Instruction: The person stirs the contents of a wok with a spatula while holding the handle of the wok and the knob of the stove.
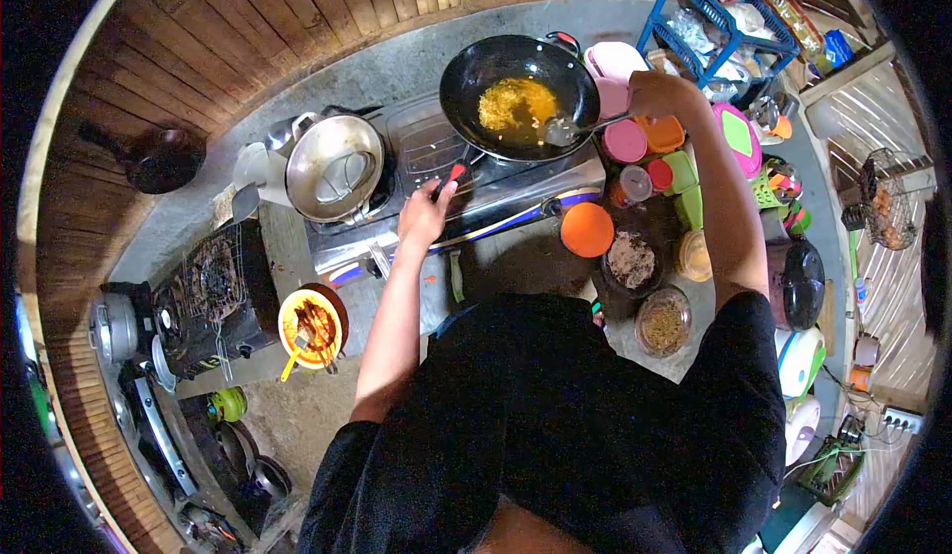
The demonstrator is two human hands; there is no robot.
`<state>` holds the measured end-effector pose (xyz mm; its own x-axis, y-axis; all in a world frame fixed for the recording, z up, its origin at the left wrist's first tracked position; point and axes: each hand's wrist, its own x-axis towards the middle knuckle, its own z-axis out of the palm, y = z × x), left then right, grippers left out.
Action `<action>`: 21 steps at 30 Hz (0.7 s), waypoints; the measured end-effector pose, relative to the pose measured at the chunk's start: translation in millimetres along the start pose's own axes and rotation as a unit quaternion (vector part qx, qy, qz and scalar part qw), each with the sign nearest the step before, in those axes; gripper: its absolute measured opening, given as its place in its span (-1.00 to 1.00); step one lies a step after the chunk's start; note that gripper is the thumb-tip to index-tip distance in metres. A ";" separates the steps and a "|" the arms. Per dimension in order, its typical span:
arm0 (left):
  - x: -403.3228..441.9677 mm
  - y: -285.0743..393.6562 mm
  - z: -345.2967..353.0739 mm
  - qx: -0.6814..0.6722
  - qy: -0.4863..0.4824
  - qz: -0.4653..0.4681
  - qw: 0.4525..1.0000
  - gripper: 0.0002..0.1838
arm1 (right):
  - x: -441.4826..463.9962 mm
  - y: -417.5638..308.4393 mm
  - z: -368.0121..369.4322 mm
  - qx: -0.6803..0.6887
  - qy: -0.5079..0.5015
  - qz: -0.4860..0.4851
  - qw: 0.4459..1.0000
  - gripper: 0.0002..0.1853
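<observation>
A black wok [464,78] sits on the right side of the gas stove [580,177], with yellowish chopped food [506,103] and oil in its bottom. My left hand [424,219] is closed around the wok's black-and-red handle [454,179]. From the right, my right hand [656,96] grips a metal ladle [561,132], fingers wrapped round its handle. The ladle's head rests inside the wok, at the right edge of the food. On the stove's left side stands a metal pan [302,172] with something ring-shaped inside.
An orange lid [587,230], a bowl of ground brown stuff [632,259] and a jar of grains [663,322] stand near my body. Several plastic containers [625,141] crowd the right. At left are a bowl of red-orange sauce [311,329] and a charred grill [213,281].
</observation>
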<state>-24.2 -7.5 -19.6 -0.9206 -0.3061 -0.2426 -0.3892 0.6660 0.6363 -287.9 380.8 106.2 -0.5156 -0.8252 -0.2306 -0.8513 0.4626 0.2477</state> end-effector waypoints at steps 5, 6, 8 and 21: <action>-11.6 16.9 -9.1 0.010 0.013 -0.009 1.000 -0.35 | 11.7 41.7 79.2 -0.068 0.112 -0.171 0.976 -0.91; -10.8 16.1 -8.4 0.010 0.013 -0.009 1.000 -0.35 | 11.6 33.6 73.4 -0.042 0.099 -0.098 0.989 -0.93; -8.3 13.0 -6.9 0.011 0.009 -0.012 1.000 -0.36 | 18.1 12.8 52.3 -0.016 0.086 -0.025 0.996 -0.95; -9.6 15.1 -7.0 0.011 0.020 -0.008 1.000 -0.36 | 71.0 -49.4 45.4 0.104 0.125 0.125 0.979 -0.79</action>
<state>-21.0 0.8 -2.6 -0.9124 -0.3432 -0.2232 -0.4048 0.6751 0.6167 -286.8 314.1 34.8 -0.6929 -0.7187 0.0574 -0.7158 0.6953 0.0647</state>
